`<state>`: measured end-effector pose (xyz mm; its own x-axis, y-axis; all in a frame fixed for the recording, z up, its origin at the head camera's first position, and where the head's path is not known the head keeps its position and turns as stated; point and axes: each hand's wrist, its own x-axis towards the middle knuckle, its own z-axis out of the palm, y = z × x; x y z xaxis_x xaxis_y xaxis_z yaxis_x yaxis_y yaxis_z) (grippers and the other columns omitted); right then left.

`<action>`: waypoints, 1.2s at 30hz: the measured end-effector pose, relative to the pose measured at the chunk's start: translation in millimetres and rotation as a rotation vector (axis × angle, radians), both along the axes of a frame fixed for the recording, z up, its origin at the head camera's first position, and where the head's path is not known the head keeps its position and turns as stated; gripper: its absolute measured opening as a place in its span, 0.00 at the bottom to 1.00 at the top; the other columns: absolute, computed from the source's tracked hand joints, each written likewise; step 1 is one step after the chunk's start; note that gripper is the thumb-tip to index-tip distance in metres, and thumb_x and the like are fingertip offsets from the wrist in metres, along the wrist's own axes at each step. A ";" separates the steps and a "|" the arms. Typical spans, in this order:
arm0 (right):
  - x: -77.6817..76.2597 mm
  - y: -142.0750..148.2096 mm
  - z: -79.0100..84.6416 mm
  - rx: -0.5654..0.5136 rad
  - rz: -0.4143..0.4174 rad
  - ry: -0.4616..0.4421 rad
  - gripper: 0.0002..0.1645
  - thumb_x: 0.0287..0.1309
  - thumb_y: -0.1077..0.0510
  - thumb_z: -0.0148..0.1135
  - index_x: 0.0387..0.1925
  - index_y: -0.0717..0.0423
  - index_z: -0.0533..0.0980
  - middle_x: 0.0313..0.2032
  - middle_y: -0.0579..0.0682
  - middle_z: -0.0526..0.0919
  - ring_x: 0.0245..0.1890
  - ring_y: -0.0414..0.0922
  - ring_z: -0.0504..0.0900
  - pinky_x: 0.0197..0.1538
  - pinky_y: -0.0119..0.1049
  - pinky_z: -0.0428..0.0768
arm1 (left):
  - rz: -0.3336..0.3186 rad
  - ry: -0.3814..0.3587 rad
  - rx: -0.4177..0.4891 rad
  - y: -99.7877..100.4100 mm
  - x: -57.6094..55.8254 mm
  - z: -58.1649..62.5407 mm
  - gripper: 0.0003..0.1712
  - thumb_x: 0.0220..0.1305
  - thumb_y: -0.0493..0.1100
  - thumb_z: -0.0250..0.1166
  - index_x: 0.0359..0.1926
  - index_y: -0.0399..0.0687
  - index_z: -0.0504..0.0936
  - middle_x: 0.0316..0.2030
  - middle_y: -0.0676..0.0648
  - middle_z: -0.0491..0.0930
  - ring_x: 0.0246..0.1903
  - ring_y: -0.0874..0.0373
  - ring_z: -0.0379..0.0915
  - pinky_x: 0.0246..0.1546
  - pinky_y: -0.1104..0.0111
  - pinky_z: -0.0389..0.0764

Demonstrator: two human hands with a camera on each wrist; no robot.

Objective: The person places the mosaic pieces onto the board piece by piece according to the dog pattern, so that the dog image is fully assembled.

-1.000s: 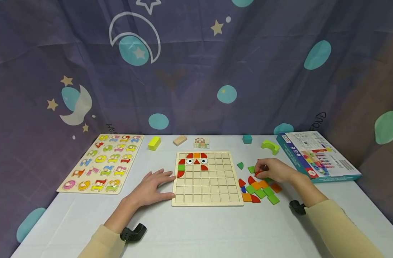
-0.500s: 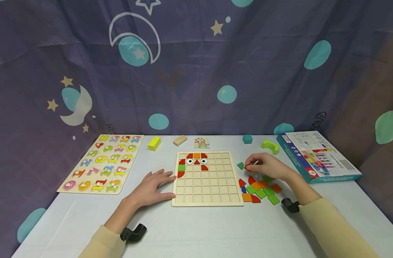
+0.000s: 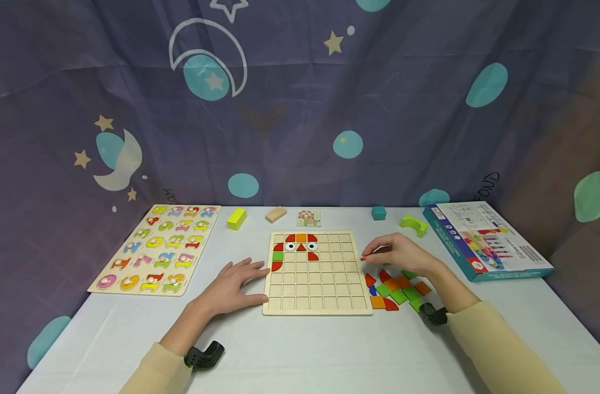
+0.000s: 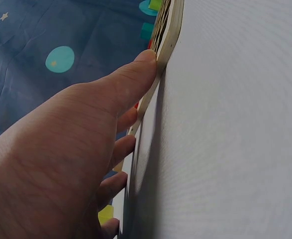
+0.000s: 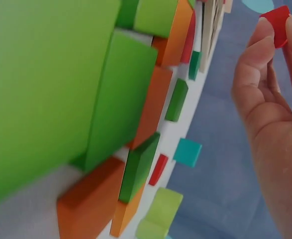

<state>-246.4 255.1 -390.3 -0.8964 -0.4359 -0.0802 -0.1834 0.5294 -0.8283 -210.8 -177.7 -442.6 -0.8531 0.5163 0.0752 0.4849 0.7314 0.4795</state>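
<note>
A square wooden grid board [image 3: 317, 285] lies on the white table, with red, orange and green tiles and two eye tiles set in its upper left cells. Along its left edge rests my left hand [image 3: 235, 287], fingers spread and thumb touching the edge; the left wrist view shows the thumb [image 4: 136, 74] right against the rim. My right hand [image 3: 401, 254] pinches a small red tile [image 5: 279, 27] between thumb and fingertips, close to the board's right edge. Under and beside that hand lie loose tiles [image 3: 397, 296] in green, orange, red and blue.
Behind the board stand a yellow block [image 3: 236, 219], a plain wooden block [image 3: 276, 214], a small picture card [image 3: 309, 219], a teal block [image 3: 378, 213] and a lime arch [image 3: 414, 225]. A number puzzle board [image 3: 154, 251] lies left; a flat box [image 3: 487, 238] lies right.
The right hand has moved left from the loose tiles to the board's right edge, carrying the red tile. The left hand has stayed at the board's left edge.
</note>
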 end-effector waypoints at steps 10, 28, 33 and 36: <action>-3.8 -6.5 -5.9 -0.040 0.052 0.013 0.10 0.62 0.60 0.71 0.43 0.61 0.85 0.41 0.53 0.86 0.40 0.53 0.80 0.45 0.37 0.83 | -0.007 0.011 0.006 0.7 0.2 0.8 0.40 0.58 0.66 0.71 0.67 0.53 0.79 0.69 0.47 0.70 0.74 0.43 0.54 0.70 0.38 0.46; -9.4 -27.7 -9.9 0.024 0.022 0.057 0.09 0.61 0.59 0.72 0.43 0.54 0.84 0.40 0.50 0.82 0.40 0.50 0.80 0.51 0.42 0.79 | 0.001 0.006 -0.001 0.4 0.4 0.5 0.40 0.58 0.65 0.71 0.67 0.53 0.78 0.69 0.47 0.70 0.74 0.44 0.53 0.71 0.38 0.46; -12.7 -40.8 -11.6 0.015 0.020 0.027 0.09 0.60 0.60 0.72 0.42 0.54 0.84 0.40 0.50 0.83 0.41 0.50 0.80 0.51 0.40 0.79 | 0.010 -0.008 -0.002 1.0 0.9 0.2 0.40 0.58 0.66 0.71 0.67 0.53 0.78 0.70 0.48 0.70 0.74 0.44 0.53 0.71 0.39 0.45; -15.2 -49.1 -13.0 0.028 0.025 0.023 0.08 0.61 0.60 0.71 0.42 0.55 0.83 0.39 0.49 0.82 0.40 0.49 0.80 0.49 0.38 0.79 | 0.013 -0.011 -0.001 1.2 1.0 0.1 0.40 0.58 0.66 0.71 0.67 0.54 0.78 0.70 0.49 0.70 0.74 0.44 0.53 0.71 0.39 0.45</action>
<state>-261.6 206.0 -403.3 -0.8869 -0.4563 -0.0723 -0.2157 0.5474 -0.8086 -209.8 -176.5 -442.5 -0.8605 0.5052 0.0650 0.4700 0.7383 0.4837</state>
